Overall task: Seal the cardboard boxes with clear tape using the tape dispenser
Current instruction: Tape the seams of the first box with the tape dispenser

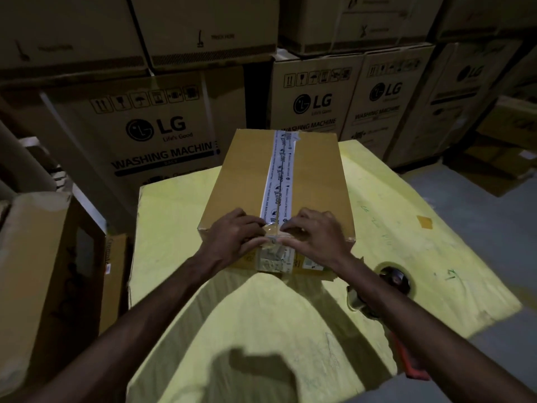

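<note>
One small cardboard box (247,181) sits on one yellow-covered surface (171,228), and two hands work at its near top edge. One strip of white printed tape (280,173) runs along the box's centre seam, from the far edge to the fingertips. One patch of clear tape (273,232) lies between the two hands, folding over the edge onto the front face. One tape dispenser (393,279) lies on the yellow cover.

The box's flaps are closed, so what it holds cannot be seen.

The left hand (235,237) rests on the box top just left of the seam, fingers spread and lightly bent, the thumb lying along the near edge; it presses down on the clear tape and grasps nothing. The right hand (315,234) mirrors it just right of the seam, fingertips on the tape and thumb on the edge, and it too holds nothing. The fingertips of both hands nearly meet over the seam.

The dispenser lies behind and to the right of the right hand, apart from it and partly hidden under the right forearm.

Beyond the hands stand four large cartons (162,132) with LG marks, with more stacked above them. One brown carton (35,271) stands well left of the left hand
</note>
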`<state>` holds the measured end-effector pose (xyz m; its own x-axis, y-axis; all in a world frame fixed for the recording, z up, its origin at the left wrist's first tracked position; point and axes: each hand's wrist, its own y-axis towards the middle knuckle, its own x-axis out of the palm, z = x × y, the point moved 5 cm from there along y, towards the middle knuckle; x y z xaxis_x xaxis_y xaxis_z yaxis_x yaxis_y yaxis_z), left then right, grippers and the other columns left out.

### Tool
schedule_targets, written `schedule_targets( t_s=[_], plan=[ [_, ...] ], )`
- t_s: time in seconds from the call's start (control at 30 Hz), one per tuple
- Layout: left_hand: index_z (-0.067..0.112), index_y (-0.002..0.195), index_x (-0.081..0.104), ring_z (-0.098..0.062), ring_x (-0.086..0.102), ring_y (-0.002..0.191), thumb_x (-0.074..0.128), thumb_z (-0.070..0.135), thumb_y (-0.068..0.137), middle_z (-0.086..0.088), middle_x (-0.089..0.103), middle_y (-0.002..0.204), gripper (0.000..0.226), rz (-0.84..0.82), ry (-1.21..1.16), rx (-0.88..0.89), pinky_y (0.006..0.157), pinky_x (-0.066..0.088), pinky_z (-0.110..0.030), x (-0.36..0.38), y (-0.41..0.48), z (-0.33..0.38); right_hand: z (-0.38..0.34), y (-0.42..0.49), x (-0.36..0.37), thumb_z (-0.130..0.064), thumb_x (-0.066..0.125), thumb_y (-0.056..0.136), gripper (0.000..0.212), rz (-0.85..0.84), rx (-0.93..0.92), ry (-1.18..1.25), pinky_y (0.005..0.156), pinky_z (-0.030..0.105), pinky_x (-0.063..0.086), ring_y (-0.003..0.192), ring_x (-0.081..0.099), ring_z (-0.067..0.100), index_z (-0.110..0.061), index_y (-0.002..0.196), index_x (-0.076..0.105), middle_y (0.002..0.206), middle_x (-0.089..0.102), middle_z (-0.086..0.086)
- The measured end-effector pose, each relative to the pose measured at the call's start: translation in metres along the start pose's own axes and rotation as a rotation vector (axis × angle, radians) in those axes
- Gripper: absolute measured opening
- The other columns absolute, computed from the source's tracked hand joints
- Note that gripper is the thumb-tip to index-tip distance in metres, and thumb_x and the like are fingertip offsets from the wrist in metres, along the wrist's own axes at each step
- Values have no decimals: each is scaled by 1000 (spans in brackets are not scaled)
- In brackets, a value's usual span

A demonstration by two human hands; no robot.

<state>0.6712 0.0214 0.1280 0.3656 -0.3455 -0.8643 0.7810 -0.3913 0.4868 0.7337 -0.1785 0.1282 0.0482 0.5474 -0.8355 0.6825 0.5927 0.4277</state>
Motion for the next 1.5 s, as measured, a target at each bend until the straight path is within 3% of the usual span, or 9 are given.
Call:
schedule_targets(
  t_s=[0.13, 0.57, 0.8, 0.97, 1.1, 1.27, 1.33, 1.4, 1.5],
  plan=[
    [16, 83, 68, -22, 61, 80, 51, 58, 96, 3, 69, 98, 47, -56, 115, -3, 48, 48, -33, 3, 15, 7, -1, 7, 9, -54, 75, 82, 22, -5, 46, -30, 76, 35, 43, 79, 59, 8, -34, 92, 71, 85, 63, -14],
    [23, 72, 49, -16, 48, 69, 87, 49, 75, 10, 48, 78, 45, -451, -10, -125, 54, 27, -32, 22, 49, 5, -5, 0, 12, -47, 71, 89, 29, -135, -244, -118, 65, 31, 40, 79, 58, 16, -27, 101, 54, 92, 59, -9],
    [22, 71, 48, -5, 45, 64, 98, 43, 56, 12, 55, 70, 56, -453, -204, -311, 56, 32, -28, -5, 25, -52, 30, 2, -11, -57, 78, 80, 52, -206, -70, -49, 89, 38, 38, 120, 47, 14, -40, 127, 65, 127, 57, -12],
    [19, 68, 48, -6, 34, 57, 99, 54, 43, 13, 43, 59, 67, -284, -415, -544, 54, 24, -31, -21, -25, -107, 74, -22, -22, -85, 68, 69, 74, -204, 156, 119, 121, 49, 22, 155, 15, 12, -66, 137, 49, 164, 25, -25],
    [25, 80, 63, -12, 46, 70, 100, 48, 43, 8, 51, 75, 57, -37, -708, -783, 62, 33, -31, -12, -55, -109, 77, -33, -20, -75, 84, 58, 84, -111, 345, 383, 122, 50, 12, 158, -9, 11, -61, 136, 55, 170, 2, -23],
    [40, 110, 69, -21, 63, 109, 79, 58, 69, 3, 61, 126, 46, 307, -756, -873, 93, 53, -44, -4, -79, -86, 57, -35, -4, -58, 97, 47, 90, 19, 526, 586, 120, 56, 34, 156, 19, 17, -60, 129, 60, 168, 12, -19],
    [44, 118, 66, -16, 57, 124, 70, 63, 77, 3, 55, 138, 46, 446, -763, -919, 105, 49, -44, -7, -83, -91, 26, -34, 17, -56, 95, 53, 83, 133, 548, 555, 122, 51, 31, 154, 20, 17, -55, 127, 59, 165, 14, -16],
    [44, 133, 58, -10, 44, 140, 67, 64, 85, 4, 41, 156, 52, 476, -764, -955, 114, 41, -39, -8, -83, -101, -26, -34, 45, -77, 83, 55, 87, 199, 516, 570, 124, 46, 26, 153, 15, 13, -49, 133, 56, 165, 8, -15],
    [42, 155, 39, -6, 28, 152, 70, 57, 91, 23, 7, 169, 72, 391, -856, -967, 117, 38, -39, -1, -78, -115, -119, -34, 95, -94, 64, 58, 99, 11, 432, 726, 123, 43, 29, 157, 5, 10, -56, 146, 40, 167, -11, -28]
  ],
)
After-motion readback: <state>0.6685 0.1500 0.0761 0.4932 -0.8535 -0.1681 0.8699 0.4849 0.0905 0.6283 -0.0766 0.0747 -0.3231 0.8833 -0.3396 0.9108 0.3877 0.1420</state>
